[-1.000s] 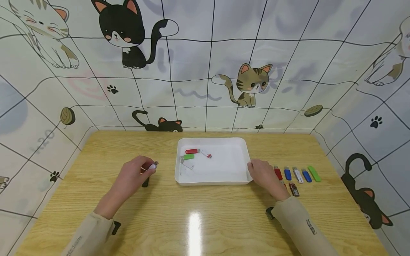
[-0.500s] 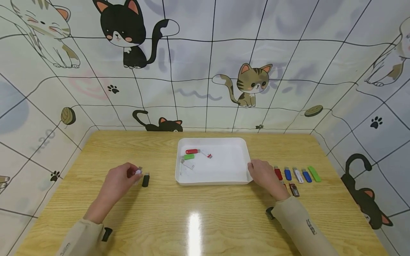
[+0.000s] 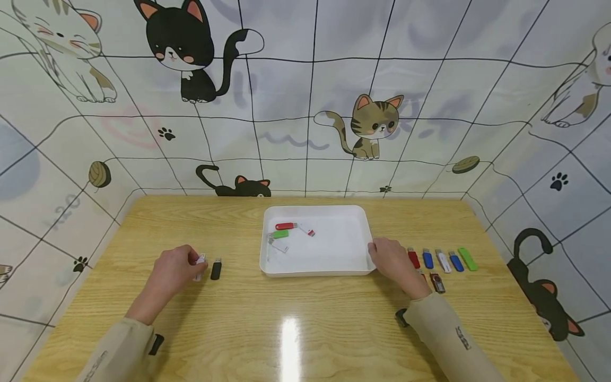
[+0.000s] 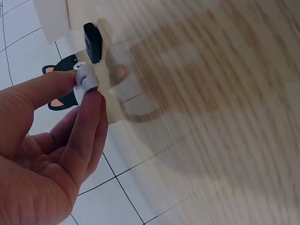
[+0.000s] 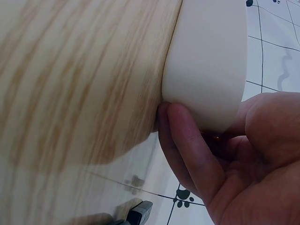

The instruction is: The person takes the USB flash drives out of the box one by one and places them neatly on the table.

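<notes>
Right now the left hand (image 3: 174,269) has a white USB stick (image 4: 87,80) pinched between thumb and fingers, just left of a black stick (image 3: 216,269) on the wooden table (image 3: 229,323) — whether it touches the wood, I can't tell. Across the way, the right hand (image 3: 391,260) grips the near right side of the white tray (image 3: 339,241), fingers against its outer wall. Inside, toward the left: a red stick (image 3: 285,226), a green stick (image 3: 280,233) and two pale ones. More sticks lie just beside the right hand — red, blue, white, green and dark.
</notes>
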